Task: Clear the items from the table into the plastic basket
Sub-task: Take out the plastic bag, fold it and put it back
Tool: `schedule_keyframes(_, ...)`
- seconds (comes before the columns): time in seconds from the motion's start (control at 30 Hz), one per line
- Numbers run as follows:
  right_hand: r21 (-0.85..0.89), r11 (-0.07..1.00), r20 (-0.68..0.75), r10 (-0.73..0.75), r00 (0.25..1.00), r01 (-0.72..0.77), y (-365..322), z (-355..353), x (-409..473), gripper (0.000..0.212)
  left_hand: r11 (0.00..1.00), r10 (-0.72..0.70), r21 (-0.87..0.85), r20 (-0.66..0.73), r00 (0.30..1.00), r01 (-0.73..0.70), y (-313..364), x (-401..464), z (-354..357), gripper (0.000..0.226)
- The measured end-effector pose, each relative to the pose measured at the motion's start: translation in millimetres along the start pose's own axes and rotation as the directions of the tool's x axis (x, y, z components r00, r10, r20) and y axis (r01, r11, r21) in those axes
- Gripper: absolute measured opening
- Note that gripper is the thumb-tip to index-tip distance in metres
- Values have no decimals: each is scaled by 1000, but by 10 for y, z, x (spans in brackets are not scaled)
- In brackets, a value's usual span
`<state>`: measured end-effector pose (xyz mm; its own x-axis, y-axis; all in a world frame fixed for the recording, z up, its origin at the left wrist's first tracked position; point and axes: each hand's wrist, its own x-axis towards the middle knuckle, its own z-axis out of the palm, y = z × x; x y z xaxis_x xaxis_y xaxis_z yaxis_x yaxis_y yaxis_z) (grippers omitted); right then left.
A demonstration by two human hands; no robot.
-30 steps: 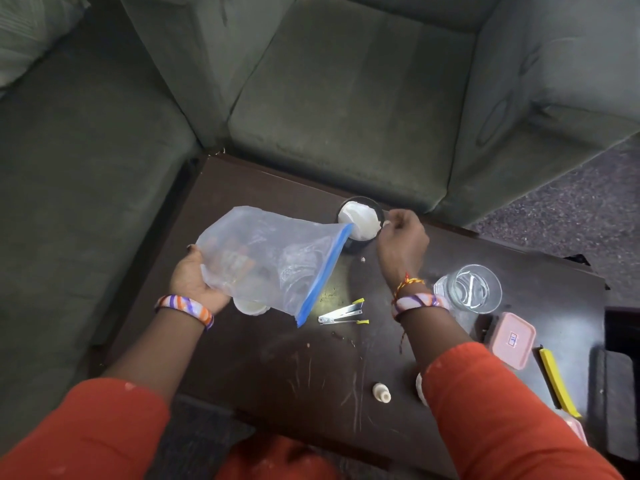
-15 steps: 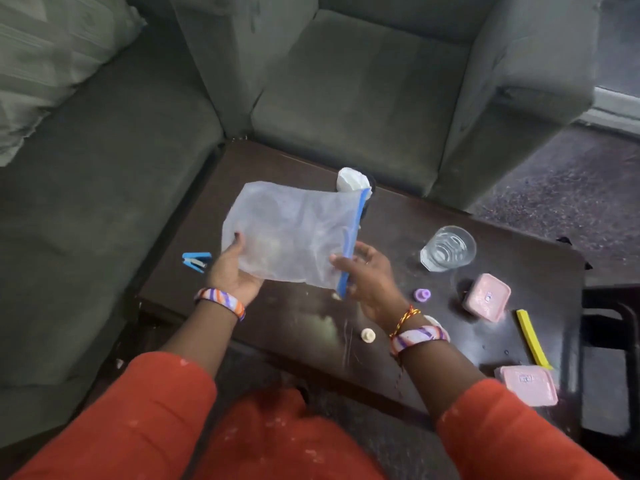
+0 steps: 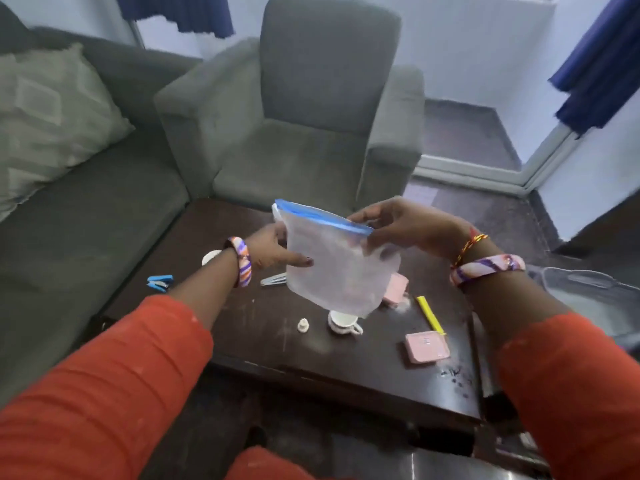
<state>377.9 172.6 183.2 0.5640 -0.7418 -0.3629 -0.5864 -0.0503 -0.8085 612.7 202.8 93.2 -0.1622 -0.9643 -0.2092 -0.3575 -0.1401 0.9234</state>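
**Your dark wooden table and what sits on it**

Your table [image 3: 242, 344] carries a blue stapler [image 3: 160, 282] left of your left hand [image 3: 273, 247], a white cup [image 3: 343, 323] below the held bag, a small white cap [image 3: 303, 324], two pink lidded boxes [image 3: 427, 346], and a yellow strip [image 3: 430, 315] under your right hand [image 3: 408, 225].

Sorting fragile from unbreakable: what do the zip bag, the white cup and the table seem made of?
Zip bag: thin frosted plastic, wrinkled, blue seal strip. White cup: probably glazed ceramic, glossy with a handle. Table: dark varnished wood, apparently, scratched and scuffed.
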Motion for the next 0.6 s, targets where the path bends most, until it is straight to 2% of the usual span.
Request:
schedule_keyframes(0.03,9,1000,-115,-29,993,30,-14,-89,-153,33,999,51,3,12,999,-51,124,7,61,26)
schedule_keyframes(0.07,42,996,-296,-61,953,77,-11,-173,-299,23,996,93,-6,0,996,-93,234,9,127,11)
schedule_keyframes(0.13,140,967,-652,-71,755,212,42,-318,-556,11,979,172,-105,-54,984,-177,479,-9,289,14)
schedule_keyframes(0.17,193,950,-727,-30,686,246,95,-368,-662,15,965,190,-169,-87,978,-203,591,-22,372,14)
schedule_keyframes(0.2,255,937,-729,23,684,239,147,-394,-768,21,948,204,-223,-114,972,-225,694,-38,453,14)
schedule_keyframes(0.23,325,926,-667,80,741,192,211,-403,-867,30,926,221,-281,-138,965,-252,788,-36,518,15)
schedule_keyframes(0.3,442,895,-445,164,880,57,379,-389,-1037,40,875,259,-387,-130,957,-290,955,-37,612,10)
schedule_keyframes(0.33,481,876,-358,164,919,30,469,-359,-1108,33,856,280,-422,-106,954,-298,1039,-51,652,7)
schedule_keyframes(0.37,510,859,-321,151,935,36,541,-333,-1166,20,844,301,-444,-71,951,-300,1117,-53,682,18)
schedule_keyframes(0.43,547,831,-356,126,926,97,614,-323,-1259,19,857,318,-436,26,948,-275,1268,-49,750,29)
schedule_keyframes(0.5,559,807,-445,95,891,193,634,-371,-1379,24,888,352,-355,117,929,-292,1386,6,778,29)
schedule_keyframes(0.57,530,788,-566,53,823,313,658,-478,-1469,28,905,389,-240,138,911,-350,1517,55,799,31)
schedule_keyframes(0.6,490,794,-626,34,779,359,682,-547,-1502,36,898,409,-236,139,902,-371,1582,89,828,33)
